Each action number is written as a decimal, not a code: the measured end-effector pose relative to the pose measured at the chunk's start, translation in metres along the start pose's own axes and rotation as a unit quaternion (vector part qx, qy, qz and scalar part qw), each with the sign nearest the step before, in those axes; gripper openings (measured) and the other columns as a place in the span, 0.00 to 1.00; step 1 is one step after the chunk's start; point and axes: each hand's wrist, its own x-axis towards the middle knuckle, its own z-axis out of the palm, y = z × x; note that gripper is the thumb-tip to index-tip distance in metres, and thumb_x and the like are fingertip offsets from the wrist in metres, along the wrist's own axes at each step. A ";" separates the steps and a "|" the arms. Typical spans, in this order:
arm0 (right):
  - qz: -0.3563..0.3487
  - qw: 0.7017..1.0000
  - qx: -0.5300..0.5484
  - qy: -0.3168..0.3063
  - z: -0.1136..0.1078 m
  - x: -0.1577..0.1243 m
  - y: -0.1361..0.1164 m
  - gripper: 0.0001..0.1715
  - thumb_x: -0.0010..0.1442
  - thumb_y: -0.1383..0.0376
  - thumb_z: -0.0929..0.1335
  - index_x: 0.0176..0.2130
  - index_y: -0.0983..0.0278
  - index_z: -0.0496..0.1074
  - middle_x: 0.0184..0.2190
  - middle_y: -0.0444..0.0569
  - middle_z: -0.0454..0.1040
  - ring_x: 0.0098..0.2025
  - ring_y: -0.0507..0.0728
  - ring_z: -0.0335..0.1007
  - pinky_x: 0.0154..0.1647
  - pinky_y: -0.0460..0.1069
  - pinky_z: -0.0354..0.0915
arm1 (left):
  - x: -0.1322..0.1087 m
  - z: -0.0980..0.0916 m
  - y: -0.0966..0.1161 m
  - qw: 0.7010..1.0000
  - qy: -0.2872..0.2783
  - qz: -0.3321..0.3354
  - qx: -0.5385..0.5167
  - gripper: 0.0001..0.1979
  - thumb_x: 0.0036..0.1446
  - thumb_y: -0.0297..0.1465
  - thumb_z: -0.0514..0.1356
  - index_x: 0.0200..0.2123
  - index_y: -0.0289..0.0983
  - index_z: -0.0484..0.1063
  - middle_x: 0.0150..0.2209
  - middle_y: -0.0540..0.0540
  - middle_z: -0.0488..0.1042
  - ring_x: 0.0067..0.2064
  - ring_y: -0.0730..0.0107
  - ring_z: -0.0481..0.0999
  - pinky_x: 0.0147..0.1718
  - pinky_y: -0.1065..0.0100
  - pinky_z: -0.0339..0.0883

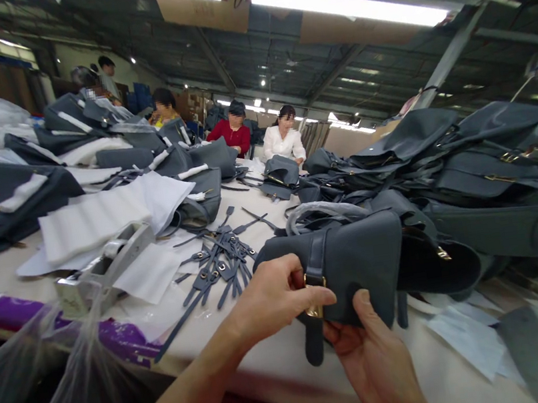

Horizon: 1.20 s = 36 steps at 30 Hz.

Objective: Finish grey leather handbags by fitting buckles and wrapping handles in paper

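Holding a grey bag point(354, 263) over the near edge of the surface point(277, 362), both hands work at its strap: the left hand point(273, 298) has its grip closed on the strap's brass buckle point(314, 296), thumb and fingers pinching it, and the right hand point(373, 354) grips the bag's lower edge from beneath. The strap's free end hangs below the buckle, so fastening looks unfinished. Left of the bag lie loose straps point(222, 262), beyond them a tape dispenser point(101, 267). Right of the bag a large heap of like bags point(478, 177) lies piled; whether those are done I cannot tell.
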 end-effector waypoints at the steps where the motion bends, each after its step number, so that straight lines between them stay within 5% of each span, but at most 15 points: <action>1: 0.004 1.000 -0.002 0.001 0.000 0.000 0.001 0.28 0.49 0.55 0.77 0.49 0.59 0.75 0.36 0.46 0.83 0.34 0.55 0.80 0.31 0.46 0.76 | 0.001 0.000 -0.001 1.000 -0.005 -0.003 -0.006 0.18 0.47 0.41 0.67 0.25 0.37 0.62 0.21 0.56 0.64 0.20 0.78 0.65 0.15 0.76 0.57; 8: 0.013 1.000 0.010 0.004 0.000 0.005 0.005 0.27 0.48 0.56 0.78 0.46 0.61 0.75 0.35 0.46 0.83 0.33 0.55 0.80 0.28 0.46 0.75 | 0.005 -0.011 -0.009 0.996 -0.071 0.015 -0.060 0.08 0.53 0.32 0.59 0.26 0.36 0.64 0.17 0.56 0.66 0.17 0.79 0.64 0.18 0.76 0.57; 14: -0.012 1.000 0.011 -0.001 0.004 0.009 0.012 0.28 0.50 0.57 0.77 0.49 0.60 0.74 0.37 0.45 0.83 0.34 0.55 0.80 0.33 0.49 0.76 | -0.012 -0.003 -0.010 0.999 0.026 0.026 -0.015 0.09 0.61 0.35 0.52 0.30 0.37 0.65 0.20 0.55 0.67 0.21 0.76 0.66 0.22 0.73 0.59; 18: -0.025 1.000 0.000 -0.009 0.006 0.008 0.015 0.28 0.51 0.58 0.77 0.50 0.59 0.74 0.38 0.45 0.83 0.37 0.56 0.80 0.37 0.51 0.76 | -0.017 0.002 -0.005 0.989 0.095 0.013 0.114 0.15 0.58 0.41 0.59 0.25 0.37 0.64 0.21 0.54 0.65 0.24 0.74 0.63 0.22 0.72 0.53; 24: -0.014 1.000 0.020 -0.005 0.012 0.009 0.012 0.29 0.50 0.59 0.77 0.51 0.58 0.74 0.40 0.45 0.83 0.38 0.56 0.80 0.38 0.51 0.76 | -0.019 0.004 -0.009 0.967 0.082 0.139 0.197 0.13 0.63 0.31 0.50 0.25 0.38 0.60 0.24 0.53 0.65 0.27 0.73 0.65 0.27 0.72 0.55; 26: -0.008 0.999 0.042 0.008 0.015 0.011 0.007 0.29 0.49 0.58 0.78 0.50 0.58 0.74 0.37 0.44 0.83 0.36 0.54 0.80 0.34 0.47 0.75 | -0.030 0.004 -0.014 0.956 0.017 0.170 0.237 0.12 0.63 0.30 0.52 0.26 0.38 0.62 0.24 0.52 0.66 0.26 0.73 0.66 0.26 0.72 0.55; 29: -0.017 0.998 0.050 0.023 0.018 0.015 -0.001 0.29 0.46 0.59 0.79 0.48 0.58 0.75 0.33 0.41 0.83 0.30 0.52 0.79 0.28 0.44 0.74 | -0.054 0.004 -0.027 0.932 -0.162 0.186 0.266 0.05 0.58 0.25 0.58 0.30 0.39 0.70 0.26 0.52 0.72 0.28 0.72 0.71 0.26 0.73 0.58; 31: -0.023 0.999 0.040 0.029 0.018 0.017 -0.006 0.29 0.45 0.60 0.79 0.47 0.58 0.76 0.32 0.41 0.83 0.28 0.53 0.79 0.26 0.45 0.74 | -0.067 0.002 -0.037 0.921 -0.197 0.175 0.286 0.10 0.53 0.24 0.61 0.38 0.42 0.73 0.32 0.50 0.77 0.33 0.68 0.75 0.30 0.73 0.63; 36: -0.050 0.998 0.006 0.037 0.021 0.017 -0.032 0.26 0.48 0.58 0.78 0.47 0.59 0.76 0.30 0.41 0.83 0.24 0.53 0.77 0.18 0.43 0.70 | -0.075 -0.011 -0.058 0.938 -0.071 0.080 0.329 0.13 0.56 0.25 0.59 0.45 0.41 0.76 0.36 0.45 0.80 0.41 0.58 0.79 0.43 0.63 0.70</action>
